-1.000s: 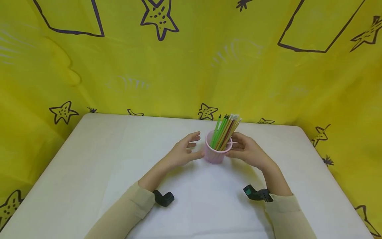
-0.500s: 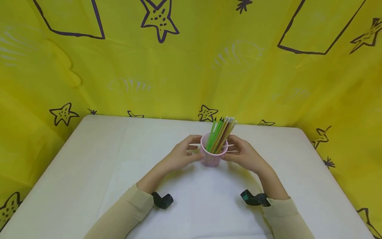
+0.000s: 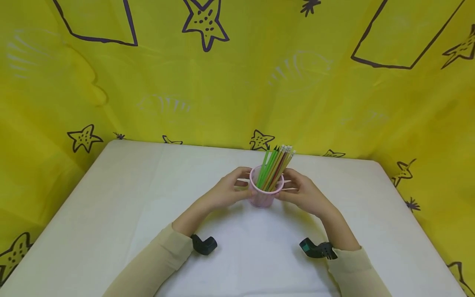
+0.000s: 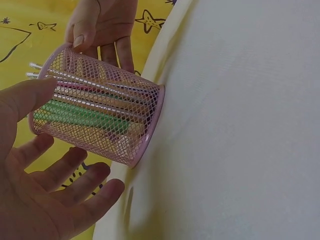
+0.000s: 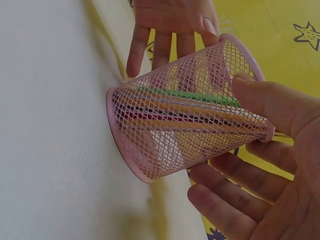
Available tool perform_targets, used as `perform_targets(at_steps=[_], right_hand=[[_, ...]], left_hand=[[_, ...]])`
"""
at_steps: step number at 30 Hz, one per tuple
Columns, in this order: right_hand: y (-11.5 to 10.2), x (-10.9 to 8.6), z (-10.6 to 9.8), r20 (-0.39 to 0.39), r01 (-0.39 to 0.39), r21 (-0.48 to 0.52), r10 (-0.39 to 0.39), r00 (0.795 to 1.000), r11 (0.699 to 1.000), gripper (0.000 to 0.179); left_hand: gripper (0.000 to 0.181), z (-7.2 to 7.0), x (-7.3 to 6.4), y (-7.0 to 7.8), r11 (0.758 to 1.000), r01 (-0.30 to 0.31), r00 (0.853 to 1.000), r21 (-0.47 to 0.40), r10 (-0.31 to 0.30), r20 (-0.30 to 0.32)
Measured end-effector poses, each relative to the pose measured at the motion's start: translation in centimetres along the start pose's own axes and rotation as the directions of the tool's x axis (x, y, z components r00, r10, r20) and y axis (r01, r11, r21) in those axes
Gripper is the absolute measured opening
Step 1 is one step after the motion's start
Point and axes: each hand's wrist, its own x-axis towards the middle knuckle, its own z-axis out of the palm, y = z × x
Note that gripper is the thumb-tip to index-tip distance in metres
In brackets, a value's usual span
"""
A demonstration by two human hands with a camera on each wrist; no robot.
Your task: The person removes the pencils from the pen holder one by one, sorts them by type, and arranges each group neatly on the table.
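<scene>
A pink mesh pencil cup stands upright on the white table between two hands. Green, yellow and dark red pencils lean to the right inside it. My left hand holds the cup from the left, its thumb near the rim; in the left wrist view its lower fingers spread away from the mesh. From the other side my right hand holds it, with the thumb on the mesh by the rim and the fingers reaching round behind.
The white table extends around the cup on all sides. Behind its far edge hangs a yellow cloth printed with stars and fish. A black wrist camera sits on the left wrist, another on the right.
The cup has moved slightly left and nearer, along with the right hand. The left hand has come into contact with its left side. Over the last half second the hands and cup barely differ.
</scene>
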Motion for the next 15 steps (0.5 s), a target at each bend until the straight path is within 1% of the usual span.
perform_targets(at_steps=[4, 10, 15], right_hand=[[0.0, 0.0, 0.2, -0.001, 0.005, -0.011, -0.005, 1.0, 1.0, 0.069], [-0.1, 0.1, 0.8, -0.003, 0.011, 0.003, -0.011, 1.0, 1.0, 0.067], [0.0, 0.3, 1.2, -0.001, 0.021, 0.026, -0.021, 1.0, 0.999, 0.065]], left_hand=[[0.064, -0.1, 0.1, -0.1, 1.0, -0.01, 1.0, -0.007, 0.01, 0.005], [0.067, -0.5, -0.1, -0.1, 1.0, 0.009, 1.0, -0.02, -0.009, 0.02], [0.066, -1.2, -0.1, 0.0, 1.0, 0.015, 0.998, -0.005, -0.015, 0.058]])
